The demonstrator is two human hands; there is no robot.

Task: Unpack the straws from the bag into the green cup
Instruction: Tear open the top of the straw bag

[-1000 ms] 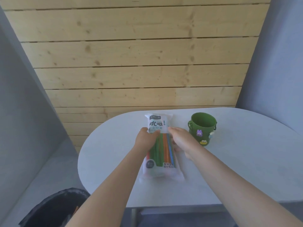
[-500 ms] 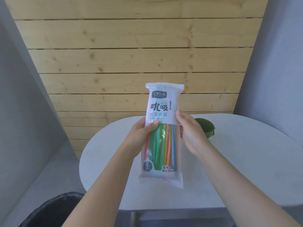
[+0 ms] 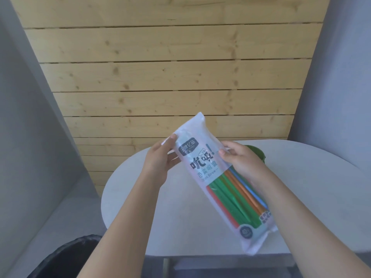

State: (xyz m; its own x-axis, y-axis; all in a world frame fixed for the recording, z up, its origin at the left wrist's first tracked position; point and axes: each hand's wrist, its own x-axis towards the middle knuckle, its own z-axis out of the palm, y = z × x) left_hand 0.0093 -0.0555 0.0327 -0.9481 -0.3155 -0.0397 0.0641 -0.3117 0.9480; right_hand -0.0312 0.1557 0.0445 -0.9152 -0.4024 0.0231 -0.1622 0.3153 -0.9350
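Observation:
A sealed plastic bag of straws [image 3: 216, 183] hangs above the table, tilted with its top toward the upper left. Green, orange, red and blue straws [image 3: 234, 199] show through its clear lower half. My left hand [image 3: 158, 163] pinches the bag's upper left edge. On the upper right side my right hand [image 3: 241, 159] grips it. Only a sliver of the green cup [image 3: 259, 154] shows behind my right hand, standing on the table.
The white oval table [image 3: 180, 221] lies below the bag. A black bin [image 3: 66, 257] sits on the floor at the lower left. A wooden plank wall stands behind the table, with grey walls on both sides.
The bag rose off the table, stood upright, then tilted so its top leans left. Both hands slid up toward its top end. The cup is now mostly hidden behind my right hand.

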